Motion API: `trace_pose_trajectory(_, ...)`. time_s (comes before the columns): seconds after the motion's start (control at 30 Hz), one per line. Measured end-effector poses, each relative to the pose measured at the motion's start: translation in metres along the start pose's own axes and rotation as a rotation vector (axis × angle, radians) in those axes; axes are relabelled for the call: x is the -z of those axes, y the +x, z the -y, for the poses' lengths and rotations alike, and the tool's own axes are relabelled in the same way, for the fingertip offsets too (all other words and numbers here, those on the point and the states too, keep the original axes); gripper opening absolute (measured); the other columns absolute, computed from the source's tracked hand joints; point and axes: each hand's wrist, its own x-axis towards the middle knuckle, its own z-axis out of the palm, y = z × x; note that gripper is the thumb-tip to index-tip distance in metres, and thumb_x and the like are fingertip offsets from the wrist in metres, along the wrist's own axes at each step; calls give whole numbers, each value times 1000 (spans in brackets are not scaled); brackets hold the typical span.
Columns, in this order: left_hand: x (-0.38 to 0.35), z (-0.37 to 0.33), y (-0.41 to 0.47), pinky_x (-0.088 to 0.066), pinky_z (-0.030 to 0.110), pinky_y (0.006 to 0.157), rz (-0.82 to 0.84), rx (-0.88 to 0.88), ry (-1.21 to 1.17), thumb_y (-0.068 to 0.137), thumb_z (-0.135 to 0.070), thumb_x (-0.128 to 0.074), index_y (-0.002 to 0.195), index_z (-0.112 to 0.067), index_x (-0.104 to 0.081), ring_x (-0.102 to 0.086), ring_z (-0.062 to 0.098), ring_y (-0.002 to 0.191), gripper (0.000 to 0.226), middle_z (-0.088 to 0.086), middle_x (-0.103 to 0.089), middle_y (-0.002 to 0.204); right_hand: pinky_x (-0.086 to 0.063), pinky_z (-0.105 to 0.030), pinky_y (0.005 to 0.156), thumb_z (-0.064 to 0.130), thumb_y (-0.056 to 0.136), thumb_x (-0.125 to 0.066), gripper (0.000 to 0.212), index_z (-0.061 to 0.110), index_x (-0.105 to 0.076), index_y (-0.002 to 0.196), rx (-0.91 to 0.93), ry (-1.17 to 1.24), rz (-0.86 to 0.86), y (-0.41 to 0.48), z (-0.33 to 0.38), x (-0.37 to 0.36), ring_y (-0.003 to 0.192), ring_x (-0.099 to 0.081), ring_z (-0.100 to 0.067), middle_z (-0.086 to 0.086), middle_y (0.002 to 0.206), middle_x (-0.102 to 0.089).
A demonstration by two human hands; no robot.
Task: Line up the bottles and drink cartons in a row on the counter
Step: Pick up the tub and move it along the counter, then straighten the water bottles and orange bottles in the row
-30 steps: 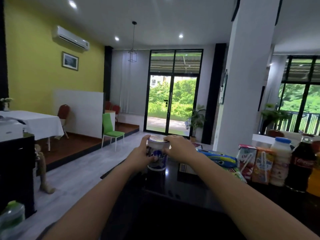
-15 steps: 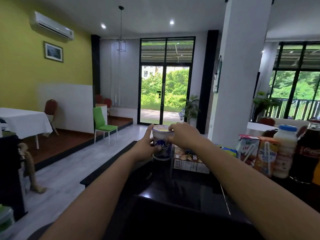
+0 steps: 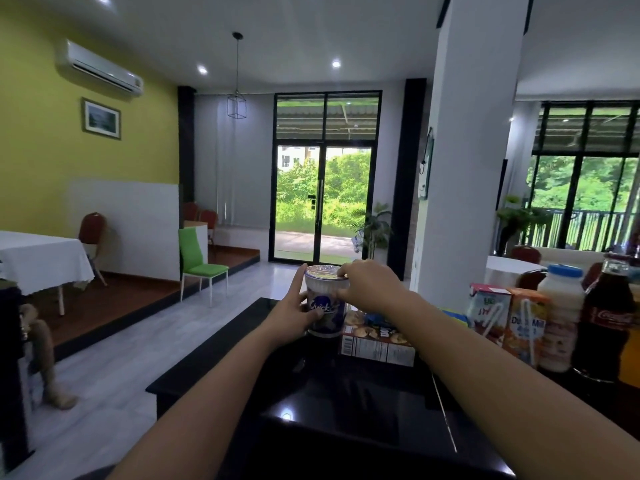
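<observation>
A blue and white noodle cup (image 3: pixel 323 306) stands on the far part of the black counter (image 3: pixel 346 403). My left hand (image 3: pixel 294 315) grips its side and my right hand (image 3: pixel 370 287) holds its foil lid rim from the right. At the right of the counter a row stands close together: a white drink carton with a straw (image 3: pixel 486 315), an orange drink carton (image 3: pixel 524 329), a white milk bottle with a blue cap (image 3: pixel 557 322) and a dark cola bottle (image 3: pixel 606 320). An orange bottle at the frame's right edge is mostly cut off.
A flat snack box (image 3: pixel 377 344) lies just right of the cup, with a blue and yellow packet (image 3: pixel 457 315) behind my right forearm. The counter's left edge drops to the grey floor. A white pillar (image 3: pixel 464 168) rises behind the counter.
The view has shifted, so the cup and both hands sit slightly lower and right in frame. Both hands stay on the cup, which remains at about the same spot by the snack box.
</observation>
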Motion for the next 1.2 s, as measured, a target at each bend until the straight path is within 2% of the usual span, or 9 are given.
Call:
trace_pose_trajectory(0.17,-3,-10,-7,-47,40,100,-48,16,188,90,-15,-62,145,-50,9,-56,21,121,96,11,-40,150,-47,-44,92,41,94,-50,41,20,-58,129,-8,24,1,-6,-1,-3,117,-53,-28,-5,129,-60)
trace_pose_trajectory(0.3,-4,-22,-15,-47,30,85,-150,63,415,92,-27,-58,149,-42,10,-63,19,97,90,13,-56,136,-37,-50,107,51,95,-47,61,22,-37,148,-36,40,17,-17,-2,-2,137,-36,-31,-4,154,-38)
trace_pose_trajectory(0.33,-4,-26,-19,-47,30,85,-169,55,453,92,-28,-57,150,-39,7,-61,18,98,88,10,-53,140,-34,-49,109,52,95,-47,65,22,-32,150,-45,51,5,-21,-3,0,141,-32,-31,-5,157,-32)
trace_pose_trajectory(0.4,-3,-37,-29,-45,34,96,-194,4,553,92,-30,-56,152,-34,-1,-53,22,122,81,2,-34,154,-31,-48,110,52,95,-47,67,21,-28,152,-62,72,-17,-32,-4,5,143,-28,-30,-5,159,-27)
trace_pose_trajectory(0.5,-5,-55,-42,-35,41,111,-212,-52,710,92,-27,-54,152,-26,-15,-33,22,141,71,0,-25,158,-31,-47,111,51,95,-45,66,22,-28,152,-93,73,10,-52,-7,15,144,-28,-30,-4,161,-23)
trace_pose_trajectory(0.77,-53,-94,-80,-25,52,114,-238,-125,1014,93,-35,-47,148,-23,-24,-31,26,141,60,5,-26,157,-30,-47,113,52,95,-45,64,22,-33,151,-146,64,12,-126,-30,34,142,-28,-30,-4,160,-25)
trace_pose_trajectory(0.9,-92,-117,-91,-22,50,115,-174,-158,1140,96,-41,-41,150,-19,-21,-25,27,144,62,6,-20,159,-26,-47,115,49,97,-42,64,19,-30,152,-207,60,13,-166,-61,47,145,-24,-30,-5,161,-24)
trace_pose_trajectory(1.07,-158,-144,-97,-12,51,118,-74,-161,1183,98,-44,-35,152,-16,-13,-12,26,148,65,8,-10,161,-37,-48,106,46,95,-44,58,14,-42,143,-318,64,20,-222,-114,65,135,-39,-34,-10,155,-33)
trace_pose_trajectory(1.2,-224,-158,-98,-10,54,117,-2,-177,1180,97,-47,-33,152,-16,-13,-9,27,148,66,8,-8,161,-37,-48,108,49,96,-40,56,18,-43,143,-381,37,53,-269,-165,75,135,-38,-34,-8,156,-32)
